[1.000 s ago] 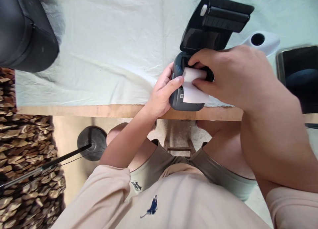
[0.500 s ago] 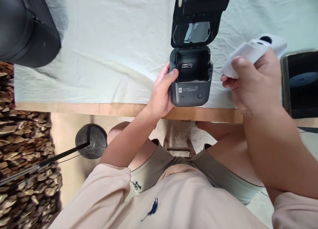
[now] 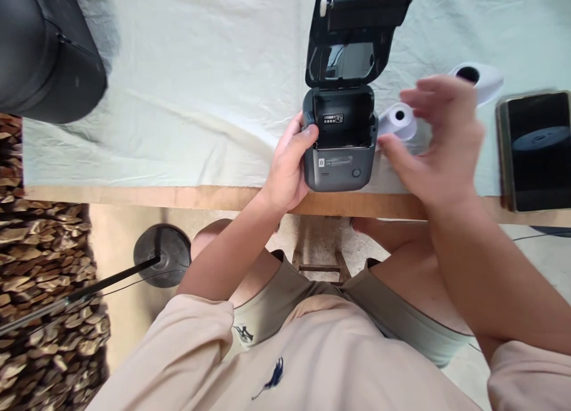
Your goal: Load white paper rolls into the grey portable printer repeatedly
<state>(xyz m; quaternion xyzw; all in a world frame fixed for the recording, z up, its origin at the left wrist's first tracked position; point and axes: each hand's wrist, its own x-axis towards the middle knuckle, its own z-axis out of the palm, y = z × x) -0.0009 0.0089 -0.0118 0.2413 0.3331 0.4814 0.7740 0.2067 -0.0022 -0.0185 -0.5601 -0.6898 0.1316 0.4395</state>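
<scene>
A small grey label printer (image 3: 339, 161) sits near the table's front edge, its black lid (image 3: 357, 30) swung up and its paper bay bare. My left hand (image 3: 289, 167) grips the printer's left side, thumb on its top edge. A white paper roll (image 3: 398, 120) lies on the cloth just right of the printer. My right hand (image 3: 439, 143) hovers beside the roll with fingers spread, blurred, holding nothing.
A pale cloth (image 3: 200, 90) covers the wooden table (image 3: 178, 197). A second white paper roll (image 3: 479, 78) lies farther right, beside a black glossy device (image 3: 537, 149). A large black rounded case (image 3: 44, 48) stands at the far left.
My right hand lifted the paper roll out of the printer, carried it right, and set it down on the cloth. The hand has let go. My left hand stayed on the printer.
</scene>
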